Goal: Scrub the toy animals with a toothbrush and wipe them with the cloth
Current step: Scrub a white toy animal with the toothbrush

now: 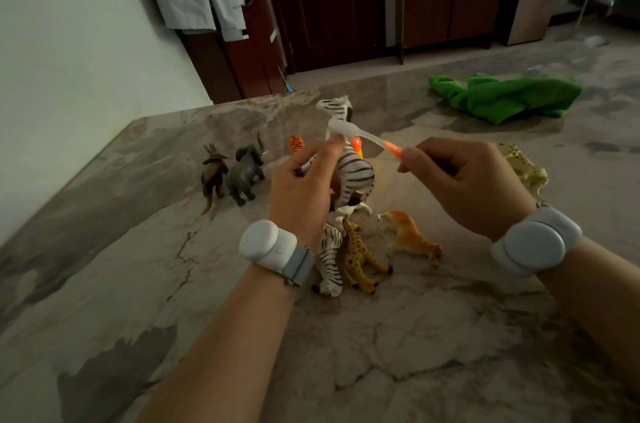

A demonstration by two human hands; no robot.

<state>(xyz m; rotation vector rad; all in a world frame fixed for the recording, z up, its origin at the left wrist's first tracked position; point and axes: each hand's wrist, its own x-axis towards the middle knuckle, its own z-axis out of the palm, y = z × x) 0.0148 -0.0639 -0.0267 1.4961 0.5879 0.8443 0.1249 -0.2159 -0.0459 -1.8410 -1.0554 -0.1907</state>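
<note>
both forearms reach in from the near edge, a white band on each wrist. between the wrists a second zebra (329, 259) and a spotted toy (360, 259) lie on the table (138, 266). the left hand (301, 194), back up, curls its fingers round the zebra (351, 173), holding it off the table, head up and far, rump near. the right hand (467, 187) pinches the toothbrush (367, 138) handle; the brush lies left-right, its head left against the zebra's neck. the green cloth (502, 98) lies crumpled far right.
</note>
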